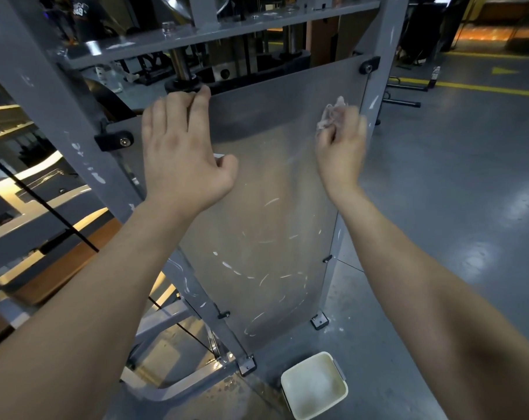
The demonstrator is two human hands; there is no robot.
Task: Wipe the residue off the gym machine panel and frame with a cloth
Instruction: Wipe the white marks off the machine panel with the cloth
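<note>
Panel (pixel 272 192): translucent grey sheet, mounted between the 2 grey uprights of the frame (pixel 60 116), held by black brackets (pixel 114 140) at its corners.

Left hand (pixel 184 147): flat against the panel near its top-left corner. Fingers straight and close together, tips at the panel's top edge, thumb spread out to the side. Not holding anything.

Right hand (pixel 342 140): near the panel's top-right corner, just beside the right upright. Fingers curled around the cloth (pixel 333 112), a small pale bunched wad sticking out above the knuckles. The hand is motion-blurred, so I cannot tell whether the cloth is touching the panel surface or the edge of the upright.

Residue (pixel 257 277): white curved streaks and smears across the lower half of the panel, densest toward the bottom edge. The upper half looks mostly streak-free. White flecks also on the left upright and some on the right one.

Floor (pixel 469 207): grey, glossy, with yellow lines. A white square tub (pixel 314 386) sits on it just below the panel's bottom edge, near the frame's foot.
</note>
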